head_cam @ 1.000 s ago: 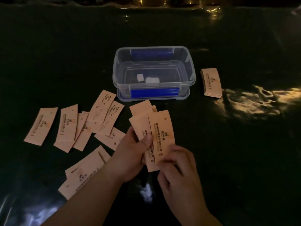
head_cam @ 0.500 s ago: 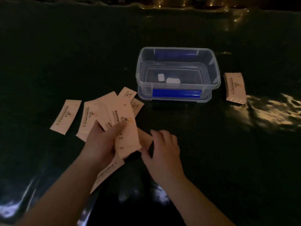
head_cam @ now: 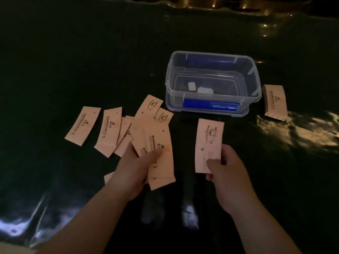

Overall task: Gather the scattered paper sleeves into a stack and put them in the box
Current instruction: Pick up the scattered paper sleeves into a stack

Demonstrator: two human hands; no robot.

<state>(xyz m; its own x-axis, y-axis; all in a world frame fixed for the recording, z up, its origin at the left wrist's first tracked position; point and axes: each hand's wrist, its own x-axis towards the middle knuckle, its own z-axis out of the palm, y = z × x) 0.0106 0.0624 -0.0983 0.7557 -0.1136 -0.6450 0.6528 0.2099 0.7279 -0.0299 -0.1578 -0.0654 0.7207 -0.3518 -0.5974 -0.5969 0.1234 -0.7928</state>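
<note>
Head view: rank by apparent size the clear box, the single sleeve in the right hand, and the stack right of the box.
1. clear box, largest.
2. single sleeve in the right hand.
3. stack, smallest, though it lies farther away, so its true size may match the sleeve's.

Dim room. Dark glossy table covering point(head_cam: 73, 61), wrinkled; warm glare patch point(head_cam: 300, 129) at right, cooler reflections near front edge.
</note>
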